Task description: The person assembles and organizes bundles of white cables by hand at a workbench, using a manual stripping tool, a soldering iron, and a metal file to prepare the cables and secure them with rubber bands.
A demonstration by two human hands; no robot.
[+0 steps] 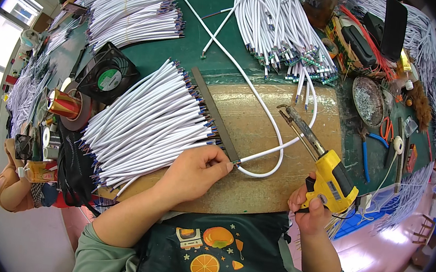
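Note:
My left hand [193, 171] pinches the end of a white cable [270, 111] over the brown work board [254, 195]. Near the fingertips the cable end shows a small green tip, and the cable loops off to the right and away. My right hand [312, 214] is wrapped round the handle of a yellow soldering gun [334, 186]. Its metal tip points up and left, apart from the pinched cable end. Left of my left hand lies a row of white cables [147, 123], with their dark wire ends against a flat metal bar [214, 114].
A black fan [108, 74] and a spool [67, 103] stand at the left. Large cable bundles [135, 13] lie on the green table's far side. To the right are a round dish of grey bits [368, 101] and blue-handled pliers [366, 157]. Other people sit at the left.

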